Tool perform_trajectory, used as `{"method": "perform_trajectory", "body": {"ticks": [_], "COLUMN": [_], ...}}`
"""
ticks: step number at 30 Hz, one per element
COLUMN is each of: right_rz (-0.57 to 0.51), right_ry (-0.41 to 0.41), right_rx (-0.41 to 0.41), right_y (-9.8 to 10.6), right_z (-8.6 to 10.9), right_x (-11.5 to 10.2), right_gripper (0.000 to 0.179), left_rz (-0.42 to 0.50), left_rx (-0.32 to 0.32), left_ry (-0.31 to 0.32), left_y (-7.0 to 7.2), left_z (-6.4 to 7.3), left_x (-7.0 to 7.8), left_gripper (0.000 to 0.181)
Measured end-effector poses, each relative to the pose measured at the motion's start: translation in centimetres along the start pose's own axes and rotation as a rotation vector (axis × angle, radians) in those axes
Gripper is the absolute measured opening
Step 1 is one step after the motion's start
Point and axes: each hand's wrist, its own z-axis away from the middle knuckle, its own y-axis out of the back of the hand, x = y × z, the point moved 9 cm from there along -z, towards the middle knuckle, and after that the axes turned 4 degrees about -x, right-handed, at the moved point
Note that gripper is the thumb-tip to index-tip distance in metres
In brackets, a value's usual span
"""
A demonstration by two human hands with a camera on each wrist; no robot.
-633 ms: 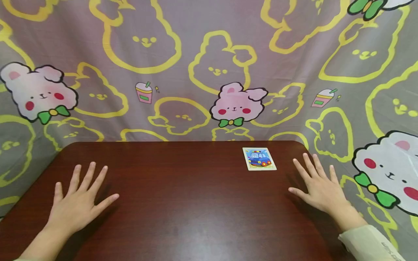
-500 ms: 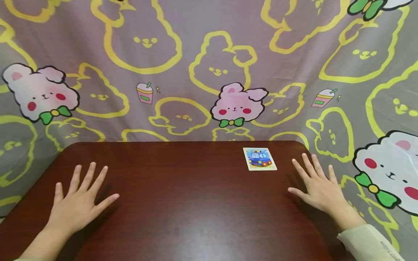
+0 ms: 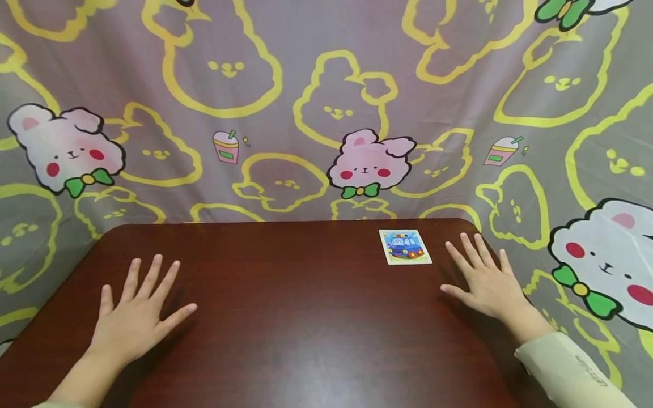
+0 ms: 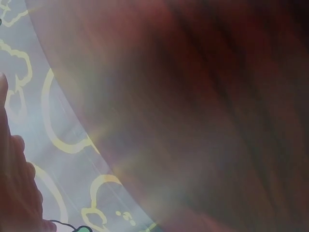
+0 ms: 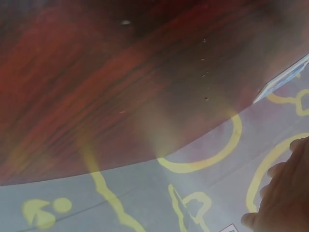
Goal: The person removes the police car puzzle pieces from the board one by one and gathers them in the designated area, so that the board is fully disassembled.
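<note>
My left hand (image 3: 131, 323) is over the left side of the table with its fingers spread straight and nothing in them. Over the right side, my right hand (image 3: 487, 286) is also spread, palm down, holding nothing. A small square picture puzzle (image 3: 405, 247) with a blue cartoon car lies flat near the far right of the table, just left of the right fingertips. In the right wrist view, the edge of the puzzle (image 5: 282, 79) shows beyond the table's surface. The left wrist view catches only the side of the left hand (image 4: 19, 183).
The dark red-brown wooden table (image 3: 285, 306) has rounded far corners. A grey curtain (image 3: 275, 130) printed with yellow outlines and white bunny heads hangs right behind it and along both sides.
In the head view both hands have shifted slightly inward, the left to the right and the right to the left and up. The puzzle has stayed in place on the table.
</note>
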Motion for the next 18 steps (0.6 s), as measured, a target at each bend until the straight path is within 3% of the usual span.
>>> {"method": "perform_trajectory", "body": {"ticks": [8,18], "right_rz": [-0.049,-0.125], "right_ry": [0.006,0.006], "right_rx": [-0.122,-0.251], "right_y": [-1.3,-2.2], "right_z": [-2.0,-5.3], "right_x": [0.0,0.4], "right_gripper": [0.095,0.092], "left_rz": [-0.009,-0.009], "left_rx": [0.011,-0.014], "left_ry": [-0.063,-0.156], "left_y": [0.0,-0.8], "left_z": [-0.8,-3.0], "left_x": [2.1,5.4], "left_gripper": [0.096,0.095]}}
